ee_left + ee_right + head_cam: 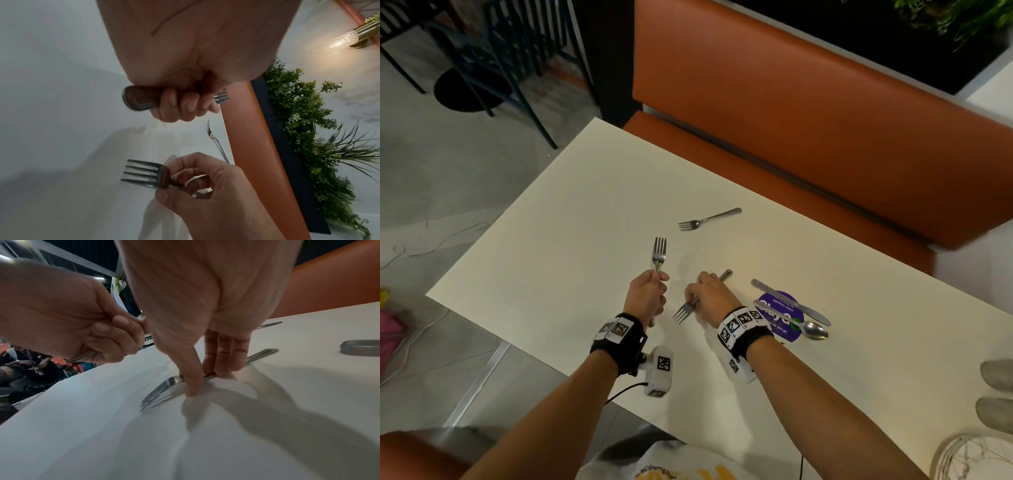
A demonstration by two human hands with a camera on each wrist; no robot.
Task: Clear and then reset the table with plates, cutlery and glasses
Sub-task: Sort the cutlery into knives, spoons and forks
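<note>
Closest to us, our left hand (645, 296) is wrapped tight around one fork (659, 253), tines pointing away, while our right hand (710, 294) pinches a second fork (683, 311) by the neck as it lies on the white table (551, 240). Just right of that, a knife (789, 303) and spoon (815, 330) sit across a purple sticker (782, 320), and further out a third fork (709, 218) lies alone near the orange bench (791, 120).
</note>
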